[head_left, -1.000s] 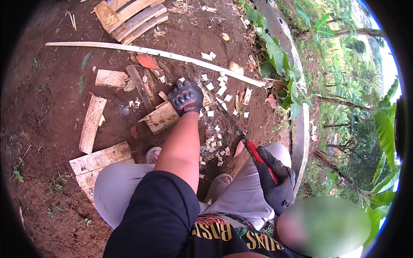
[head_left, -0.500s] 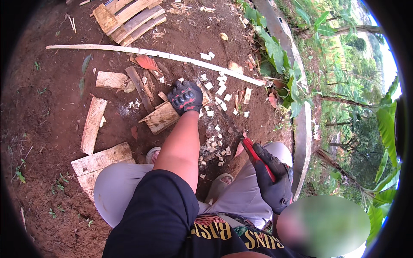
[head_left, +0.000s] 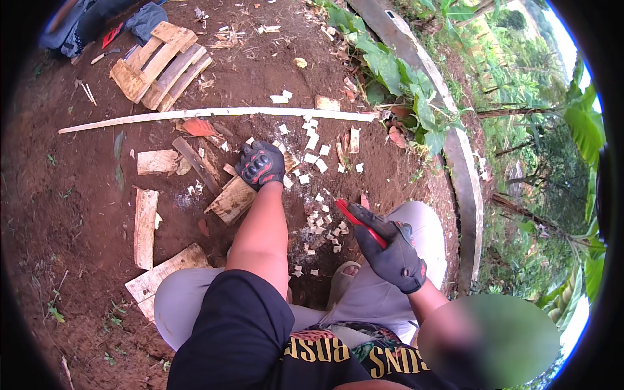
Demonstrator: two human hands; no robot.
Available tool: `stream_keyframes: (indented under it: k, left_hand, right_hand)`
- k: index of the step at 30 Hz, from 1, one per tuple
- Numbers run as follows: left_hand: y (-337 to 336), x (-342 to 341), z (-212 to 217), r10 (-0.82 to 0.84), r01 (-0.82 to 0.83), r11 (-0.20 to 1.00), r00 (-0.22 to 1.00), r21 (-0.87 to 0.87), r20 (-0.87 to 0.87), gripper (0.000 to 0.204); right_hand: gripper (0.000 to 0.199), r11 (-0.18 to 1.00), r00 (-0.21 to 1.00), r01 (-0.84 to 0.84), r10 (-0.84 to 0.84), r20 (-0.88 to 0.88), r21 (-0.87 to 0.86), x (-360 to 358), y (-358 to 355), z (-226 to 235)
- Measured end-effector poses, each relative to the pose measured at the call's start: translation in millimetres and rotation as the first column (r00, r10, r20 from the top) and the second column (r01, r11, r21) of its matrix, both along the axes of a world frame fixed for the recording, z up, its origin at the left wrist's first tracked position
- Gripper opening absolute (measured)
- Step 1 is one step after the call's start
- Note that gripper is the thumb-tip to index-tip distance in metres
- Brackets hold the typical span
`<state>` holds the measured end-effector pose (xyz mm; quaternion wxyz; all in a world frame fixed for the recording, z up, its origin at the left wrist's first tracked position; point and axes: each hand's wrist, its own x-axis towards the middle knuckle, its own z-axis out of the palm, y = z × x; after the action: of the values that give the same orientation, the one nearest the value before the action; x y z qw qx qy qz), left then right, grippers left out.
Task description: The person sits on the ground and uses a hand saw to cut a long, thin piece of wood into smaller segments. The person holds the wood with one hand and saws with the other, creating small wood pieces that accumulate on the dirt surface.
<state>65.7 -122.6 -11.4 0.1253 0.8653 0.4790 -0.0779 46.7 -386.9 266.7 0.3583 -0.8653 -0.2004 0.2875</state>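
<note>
My left hand (head_left: pixel 261 165), in a black glove with knuckle guards, is closed in a fist on a short wooden board (head_left: pixel 232 200) on the ground. What its fingers grip is hidden, though a pale wood bit (head_left: pixel 249 140) shows at their far side. My right hand (head_left: pixel 390 252), gloved too, is wrapped round the red handle (head_left: pixel 361 223) of a tool above my right thigh. The tool's blade is barely visible now. Between the hands, small pale wood chips (head_left: pixel 318 221) lie scattered on the soil, with more wood chips (head_left: pixel 312 140) beyond the board.
A long pale wood strip (head_left: pixel 214 112) lies across the far side. Loose boards (head_left: pixel 145 227) are on the left, and a slatted wooden stack (head_left: pixel 162 65) is farther off. A concrete edge (head_left: pixel 465 195) with leafy plants runs along the right. Part of another person (head_left: pixel 84 23) shows at far left.
The tool in my right hand has drawn back from the board, and its dark blade, plain before, hardly shows now. My left hand stays on the board. The view has shifted.
</note>
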Motion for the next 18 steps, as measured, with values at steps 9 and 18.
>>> stream_keyframes:
  k: [9,18]
  left_hand:
    - [0,-3,0,0.001,-0.001,1.000,1.000,0.030,-0.004,0.041]
    - [-3,-6,-14,-0.045,0.039,0.981,0.999,0.189,0.025,0.039]
  right_hand:
    - [0.043,0.990,0.995,-0.095,0.093,-0.031,-0.099,68,14,-58]
    - [0.044,0.978,0.982,-0.136,0.112,-0.152,-0.160,127,7,-47]
